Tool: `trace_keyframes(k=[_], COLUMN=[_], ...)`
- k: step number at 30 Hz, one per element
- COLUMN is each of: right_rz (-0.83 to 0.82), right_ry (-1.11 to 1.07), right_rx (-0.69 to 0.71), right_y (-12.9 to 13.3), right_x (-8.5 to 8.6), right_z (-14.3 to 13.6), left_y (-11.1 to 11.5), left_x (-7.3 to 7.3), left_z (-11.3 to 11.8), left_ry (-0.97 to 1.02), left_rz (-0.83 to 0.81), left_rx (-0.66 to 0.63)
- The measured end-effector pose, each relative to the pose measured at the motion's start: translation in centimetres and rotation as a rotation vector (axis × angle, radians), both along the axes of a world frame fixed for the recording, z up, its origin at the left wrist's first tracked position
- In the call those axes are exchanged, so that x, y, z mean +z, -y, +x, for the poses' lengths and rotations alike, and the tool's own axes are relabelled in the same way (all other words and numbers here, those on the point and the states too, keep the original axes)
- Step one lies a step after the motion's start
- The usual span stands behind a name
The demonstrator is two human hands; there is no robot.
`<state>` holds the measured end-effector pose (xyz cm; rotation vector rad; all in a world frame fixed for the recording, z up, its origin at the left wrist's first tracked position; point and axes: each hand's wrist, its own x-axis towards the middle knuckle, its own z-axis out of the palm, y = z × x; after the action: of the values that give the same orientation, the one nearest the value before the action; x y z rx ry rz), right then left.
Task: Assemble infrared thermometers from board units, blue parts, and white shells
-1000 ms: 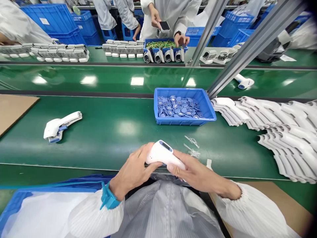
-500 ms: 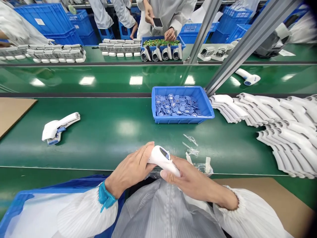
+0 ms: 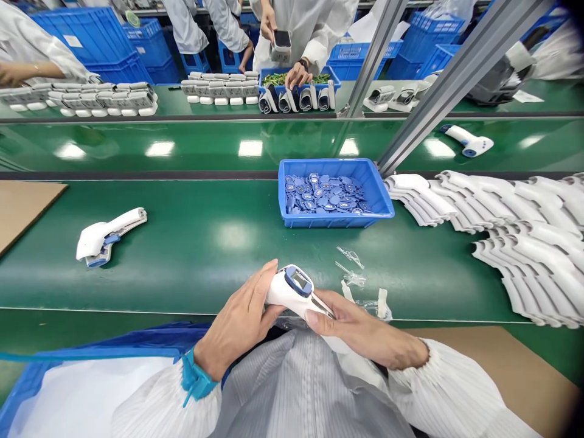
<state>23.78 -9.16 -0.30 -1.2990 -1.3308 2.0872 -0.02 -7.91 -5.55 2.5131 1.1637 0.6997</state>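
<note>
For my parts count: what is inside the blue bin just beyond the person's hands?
The blue bin holds a loose pile of small flat blue pieces. They cover most of its floor; what lies beneath cannot be seen.

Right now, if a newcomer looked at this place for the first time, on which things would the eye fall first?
Probably on the white device with a small screen, held in both hands low in the centre. Next, the blue bin of blue parts stands out on the green surface beyond them. The rows of white shells at the right would likely also catch the eye.
</note>
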Motion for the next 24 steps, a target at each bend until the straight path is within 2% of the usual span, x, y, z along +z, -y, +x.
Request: trace_keyframes(k=[5,8,12,14,17,21,24], right_rz=[0.067,0.212,0.533,0.659,0.812,1.020,1.228], right_ry=[-0.015,0.025,0.187,0.180,0.219,0.466,0.574], right_rx=[0.045,0.138,0.230,0.128,-0.183,-0.507,-0.578], right_y=[0.1,0.0,-0.4,-0.9,-2.2,-4.4,-5.5], right_x=[-0.2,-0.2,-0.6,-0.8,-0.8,-0.3,-0.6], right_z=[-0.2,-0.2,0.2,-0.2,-2.5,-7.2,-9.2], left_y=[0.1,-0.1,-1.0,-1.5,-2.2,-2.9,-3.3], left_x=[-0.4,0.1,1.7,2.5,3.3,3.9,3.9], left_z=[-0.1,-0.2,-0.2,0.2,1.1,2.2,2.5], left_ry=[0.019,0.056,0.141,0.133,0.121,0.218,0.234], left_rz=[-0.097,-0.169,-0.500,-0.591,-0.501,-0.436,-0.508], left_rx=[0.000,0.008,-0.090,-0.023,0.157,0.137,0.055])
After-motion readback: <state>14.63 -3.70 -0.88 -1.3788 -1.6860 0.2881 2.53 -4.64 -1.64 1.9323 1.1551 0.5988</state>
